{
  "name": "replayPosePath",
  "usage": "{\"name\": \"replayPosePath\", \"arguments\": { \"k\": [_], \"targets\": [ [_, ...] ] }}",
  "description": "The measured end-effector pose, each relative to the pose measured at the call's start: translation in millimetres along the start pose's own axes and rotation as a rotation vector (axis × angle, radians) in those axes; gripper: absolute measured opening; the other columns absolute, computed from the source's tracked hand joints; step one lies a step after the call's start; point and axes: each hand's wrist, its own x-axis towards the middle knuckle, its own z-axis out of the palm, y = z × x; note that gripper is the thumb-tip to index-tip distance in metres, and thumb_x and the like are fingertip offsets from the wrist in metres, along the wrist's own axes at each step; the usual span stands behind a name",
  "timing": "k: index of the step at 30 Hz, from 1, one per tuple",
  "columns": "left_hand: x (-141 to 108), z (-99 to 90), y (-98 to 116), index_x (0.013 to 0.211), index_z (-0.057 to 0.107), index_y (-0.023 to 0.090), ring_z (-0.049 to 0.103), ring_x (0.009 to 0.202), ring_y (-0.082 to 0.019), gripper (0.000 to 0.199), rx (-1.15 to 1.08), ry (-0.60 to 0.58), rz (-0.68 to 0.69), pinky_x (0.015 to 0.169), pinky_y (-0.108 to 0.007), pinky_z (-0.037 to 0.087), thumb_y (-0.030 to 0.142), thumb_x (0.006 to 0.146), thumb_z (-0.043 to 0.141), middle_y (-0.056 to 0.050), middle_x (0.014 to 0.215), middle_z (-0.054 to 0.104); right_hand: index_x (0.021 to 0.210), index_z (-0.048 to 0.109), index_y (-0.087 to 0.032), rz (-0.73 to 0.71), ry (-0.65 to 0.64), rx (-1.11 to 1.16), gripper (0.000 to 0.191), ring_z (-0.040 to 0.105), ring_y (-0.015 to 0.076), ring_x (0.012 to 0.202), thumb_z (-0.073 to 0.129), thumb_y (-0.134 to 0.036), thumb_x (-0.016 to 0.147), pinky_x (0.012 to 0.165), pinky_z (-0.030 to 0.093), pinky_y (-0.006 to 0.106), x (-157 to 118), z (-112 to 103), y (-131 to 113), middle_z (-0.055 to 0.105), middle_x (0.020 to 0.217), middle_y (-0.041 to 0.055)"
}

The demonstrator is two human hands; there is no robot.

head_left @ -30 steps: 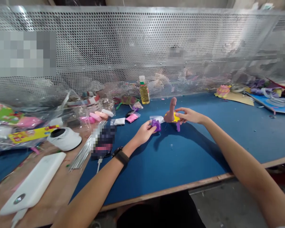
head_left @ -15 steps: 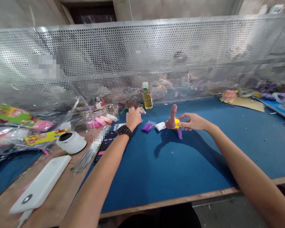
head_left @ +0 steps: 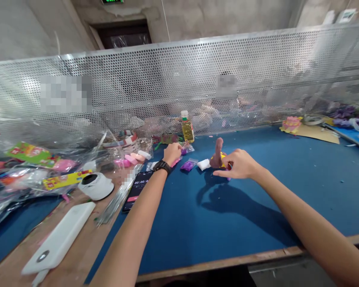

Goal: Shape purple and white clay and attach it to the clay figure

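A small clay-like figure [head_left: 217,156], with a tall brownish-pink upright part and a yellow part, stands on the blue table mat. My right hand [head_left: 241,164] is beside it on the right, curled fingers against the yellow part and thumb stretched out to the left, apart from them. My left hand [head_left: 172,154], with a black watch at the wrist, is closed at the small packets; what its fingertips grip is too small to make out. Near them are a clear packet with purple [head_left: 189,148] and a pink piece [head_left: 176,162]. A purple packet [head_left: 188,165] and a white packet [head_left: 204,164] lie between the hands.
An oil-coloured bottle [head_left: 187,127] stands before the perforated metal screen [head_left: 155,79]. To the left are a phone [head_left: 137,189], wires [head_left: 116,199], a white power bank [head_left: 60,235], a white roll [head_left: 95,186] and plastic bags. A pink-yellow piece [head_left: 291,124] lies at the back right.
My right thumb has moved away from the figure and points left, with the hand nearer the front. My left hand's fingers have drawn together at the packets. The camera view has shifted slightly.
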Motion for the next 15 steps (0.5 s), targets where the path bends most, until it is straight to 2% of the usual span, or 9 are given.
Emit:
{"name": "replayPosePath", "arguments": {
  "k": [4, 9, 11, 13, 15],
  "targets": [
    [-5.6, 0.1, 11.7, 0.102, 0.074, 0.021, 0.069, 0.103, -0.026, 0.02, -0.065, 0.08, 0.038, 0.091, -0.033, 0.049, 0.017, 0.091, 0.058, -0.01, 0.105, 0.078, 0.053, 0.053, -0.022, -0.054, 0.032, -0.011, 0.057, 0.05, 0.0133, 0.05, 0.067, -0.067, 0.086, 0.058, 0.032, 0.03, -1.9, 9.5, -10.1, 0.056, 0.051, -0.0011],
    [-25.6, -9.8, 31.1, 0.129, 0.062, 0.02, 0.071, 0.096, -0.019, 0.034, -0.233, 0.222, 0.081, 0.09, -0.028, 0.051, 0.018, 0.096, 0.056, -0.007, 0.104, 0.078, 0.065, 0.064, -0.023, -0.035, 0.028, 0.023, 0.041, 0.058, 0.0169, 0.059, 0.068, -0.057, 0.089, 0.062, 0.037, 0.03, -1.2, 22.3, -19.1, 0.06, 0.059, -0.0001],
    [-45.0, -11.3, 38.8, 0.13, 0.062, 0.015, 0.071, 0.095, -0.019, 0.038, -0.536, 0.329, 0.039, 0.09, -0.03, 0.052, 0.02, 0.092, 0.063, -0.009, 0.104, 0.077, 0.082, 0.069, -0.024, 0.001, -0.017, 0.146, 0.035, 0.062, 0.0184, 0.062, 0.066, -0.057, 0.091, 0.062, 0.041, 0.03, -0.1, 27.7, -26.9, 0.063, 0.062, -0.0001],
    [-71.6, -8.9, 45.6, 0.128, 0.065, 0.014, 0.072, 0.091, -0.02, 0.04, -0.809, 0.276, 0.004, 0.087, -0.03, 0.055, 0.026, 0.09, 0.068, -0.01, 0.102, 0.078, 0.103, 0.069, -0.023, 0.091, -0.078, 0.361, 0.04, 0.063, 0.0176, 0.057, 0.059, -0.061, 0.096, 0.058, 0.046, 0.029, 0.9, 34.7, -36.2, 0.065, 0.064, -0.0006],
    [-101.1, -3.6, 51.6, 0.128, 0.067, 0.014, 0.072, 0.09, -0.02, 0.043, -0.986, 0.196, -0.01, 0.084, -0.03, 0.055, 0.03, 0.088, 0.071, -0.009, 0.102, 0.078, 0.12, 0.061, -0.022, 0.222, -0.118, 0.573, 0.047, 0.06, 0.0151, 0.047, 0.051, -0.064, 0.099, 0.05, 0.048, 0.028, 1.5, 43.3, -45.0, 0.07, 0.07, -0.0005]
  ]
}}
